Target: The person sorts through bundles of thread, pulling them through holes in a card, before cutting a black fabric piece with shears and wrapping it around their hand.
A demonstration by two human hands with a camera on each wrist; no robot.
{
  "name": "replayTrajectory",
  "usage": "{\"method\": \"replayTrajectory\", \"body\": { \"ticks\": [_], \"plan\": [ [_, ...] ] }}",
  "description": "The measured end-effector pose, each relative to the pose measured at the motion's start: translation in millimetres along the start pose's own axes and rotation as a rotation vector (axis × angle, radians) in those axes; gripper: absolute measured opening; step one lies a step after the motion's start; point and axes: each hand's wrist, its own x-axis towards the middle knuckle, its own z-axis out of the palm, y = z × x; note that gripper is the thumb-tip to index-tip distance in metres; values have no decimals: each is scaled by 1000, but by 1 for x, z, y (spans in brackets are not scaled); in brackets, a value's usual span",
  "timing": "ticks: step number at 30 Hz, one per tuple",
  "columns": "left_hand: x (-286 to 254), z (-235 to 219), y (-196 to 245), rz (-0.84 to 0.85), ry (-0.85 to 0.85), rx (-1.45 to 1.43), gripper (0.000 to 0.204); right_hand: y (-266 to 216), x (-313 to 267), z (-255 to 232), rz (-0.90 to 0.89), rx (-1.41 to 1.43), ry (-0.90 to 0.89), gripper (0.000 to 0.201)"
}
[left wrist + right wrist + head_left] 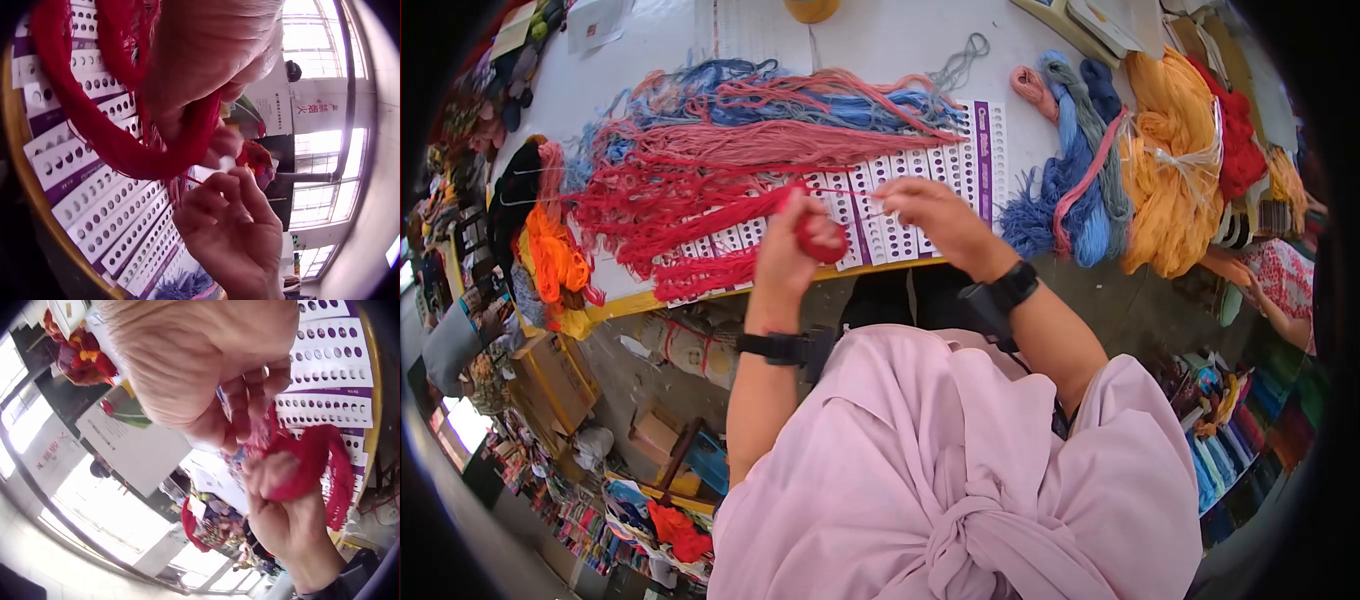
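Note:
My left hand (pixel 793 245) grips a hank of red embroidery thread (pixel 134 161), which loops below the fist in the left wrist view. Out of the fist a thin red strand (pixel 840 190) runs toward my right hand (pixel 948 222), whose thumb and fingertips pinch it. More red thread (pixel 640 200) lies loose on the table to the left. Beneath both hands are overlapping white cards with rows of punched holes (pixel 880 225); one purple-banded card (pixel 985 150) reads Cross Stitch.
Pink thread (pixel 770 143) and blue thread (pixel 730 85) stretch across the table beyond the hands. Blue hanks (pixel 1075 190) and a large yellow-orange bundle (pixel 1170 170) lie at the right. An orange bundle (pixel 557 258) hangs at the left edge. Another person's arm (pixel 1270 305) shows at far right.

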Motion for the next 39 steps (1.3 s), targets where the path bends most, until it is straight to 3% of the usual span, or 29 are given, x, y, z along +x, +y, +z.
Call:
{"method": "replayTrajectory", "body": {
  "ticks": [1, 2, 3, 4, 5, 6, 7, 8, 9, 10, 13, 15, 16, 17, 19, 21, 23, 26, 39],
  "plan": [
    [-5, -22, 16, -19, -167, -84, 25, -10, -12, -10, -78, 285, -11, 15],
    [-19, -8, 38, 115, 154, -89, 28, -20, -23, -23, -105, 549, 39, 15],
    [-35, -17, 69, 209, 254, -99, 26, -30, -37, -45, -183, 673, 14, 14],
    [-51, -32, 97, 340, 191, 38, 28, -35, -53, -77, -227, 797, 89, 13],
    [-70, -47, 125, 469, 324, 2, 31, -45, -73, -107, -293, 857, 306, 10],
    [-95, -73, 159, 514, 311, -64, 31, -58, -92, -147, -355, 972, 91, 9],
    [-116, -80, 185, 592, 413, -56, 32, -69, -119, -203, -329, 812, 338, 13],
    [-136, -92, 207, 657, 325, -45, 33, -79, -150, -256, -345, 673, 635, 13],
    [-151, -90, 223, 679, 347, -54, 31, -79, -191, -344, -329, 321, 997, 14],
    [-162, -86, 233, 732, 334, -47, 28, -80, -242, -421, -414, 213, 1298, 11],
    [-156, -39, 220, 865, 363, 48, 27, -107, -262, -418, -258, -511, 1848, 16],
    [-126, -19, 189, 729, 376, 199, 27, -98, -232, -410, -566, -628, 1563, 16],
    [-104, -11, 169, 632, 360, 275, 26, -90, -181, -350, -716, -1064, 1289, 17],
    [-72, 15, 134, 554, 481, 287, 26, -92, -125, -259, -632, -901, 1138, 16],
    [-21, 25, 71, 298, 290, 280, 26, -72, -60, -165, -238, -420, 691, 13],
    [10, 44, 17, 151, 255, 154, 27, -52, -19, -101, -186, 152, 239, 14],
    [23, 46, -11, 43, 159, 47, 45, -43, 1, -61, -60, 521, 37, 20],
    [31, 64, -28, 38, 201, 80, 51, -43, 7, -38, 71, 725, -127, 27],
    [32, 73, -33, 66, 211, 18, 55, -56, 13, -37, 222, 870, -91, 41]
  ]
}}
